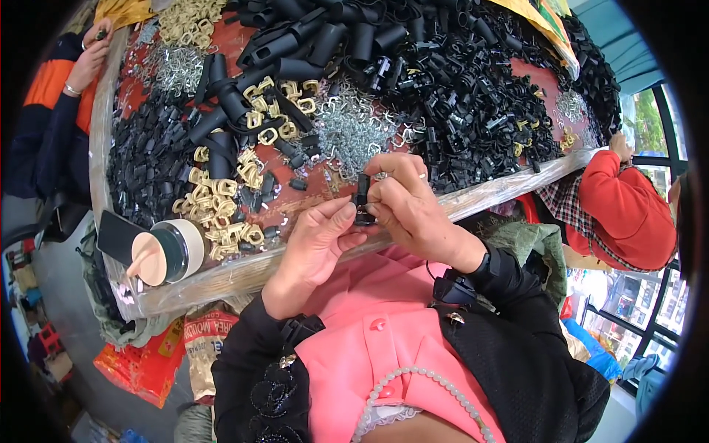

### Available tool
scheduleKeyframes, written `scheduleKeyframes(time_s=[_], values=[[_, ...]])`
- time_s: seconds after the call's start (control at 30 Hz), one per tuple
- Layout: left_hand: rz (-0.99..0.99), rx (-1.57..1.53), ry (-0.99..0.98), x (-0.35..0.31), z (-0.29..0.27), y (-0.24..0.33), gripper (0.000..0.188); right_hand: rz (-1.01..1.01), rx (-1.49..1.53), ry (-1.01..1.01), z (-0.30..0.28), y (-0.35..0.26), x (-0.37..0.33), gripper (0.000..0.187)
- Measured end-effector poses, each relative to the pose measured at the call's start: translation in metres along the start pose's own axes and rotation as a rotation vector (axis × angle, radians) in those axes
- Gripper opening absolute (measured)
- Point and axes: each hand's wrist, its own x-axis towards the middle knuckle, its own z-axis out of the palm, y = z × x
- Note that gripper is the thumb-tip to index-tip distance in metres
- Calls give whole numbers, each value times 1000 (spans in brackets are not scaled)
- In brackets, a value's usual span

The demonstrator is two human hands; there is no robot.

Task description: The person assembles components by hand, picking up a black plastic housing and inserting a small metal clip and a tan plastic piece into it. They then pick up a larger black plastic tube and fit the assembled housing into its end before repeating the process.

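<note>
Above the near edge of the worktable, both my hands meet at a small black plastic part [362, 190]. My right hand [410, 210] is closed on it, with fingers bent around its upper end and side. Thumb and fingers of my left hand [317, 240] pinch its lower end, where a darker bit shows between the fingertips; its exact shape is hidden. Just beyond the hands lies a heap of small silver metal hooks [351, 133]. Cream-gold plastic buckles [214, 207] are piled to the left of my left hand.
Black clip-like parts [458, 103] and black tubes [277, 52] cover much of the table [295, 196]. A lidded cup [168, 252] and a dark phone [120, 235] stand near its left corner. One person in red [628, 210] sits at right; another's hands [88, 63] work at far left.
</note>
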Motion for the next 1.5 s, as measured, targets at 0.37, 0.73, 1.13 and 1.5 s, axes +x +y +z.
scheduleKeyframes(time_s=[0.37, 0.73, 1.13, 1.5], values=[[16, 71, 36, -2, 8, -2, 29, -163, -174, 7, 5, 0, -5, 18], [167, 199, 115, -42, -14, 18, 25, -9, 373, -2, 24, -6, 35, 19], [397, 77, 241, -76, -40, 24, 27, -232, -263, -211, 109, 10, 108, 10], [250, 38, 132, -43, -22, 22, 28, 395, 1002, -543, 13, -9, 56, 22]])
